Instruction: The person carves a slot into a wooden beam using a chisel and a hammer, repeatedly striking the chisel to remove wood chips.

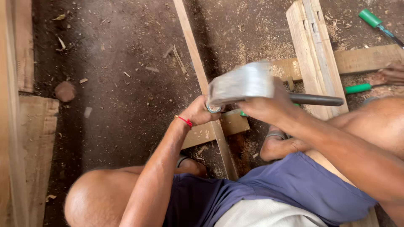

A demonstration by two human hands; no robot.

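Note:
My left hand [197, 112], with a red string at the wrist, is closed around a chisel-like tool. Only the tool's metal-ringed top end [213, 108] shows above the fist. The tool stands on a long thin wooden strip [194, 50] that runs from the top of the view down between my knees. My right hand [266, 108] grips the dark handle of a hammer. Its grey head [242, 82] is motion-blurred just above the tool's top end. A short wooden block [235, 124] lies across under the strip.
A thick beam with cut mortise slots [313, 54] lies at the right over a cross plank [366, 59]. Two green-handled tools [370, 18] [357, 88] rest on the sawdust-covered ground. Part of another person's hand or foot [393, 73] shows at the right edge. Planks [35, 138] line the left side.

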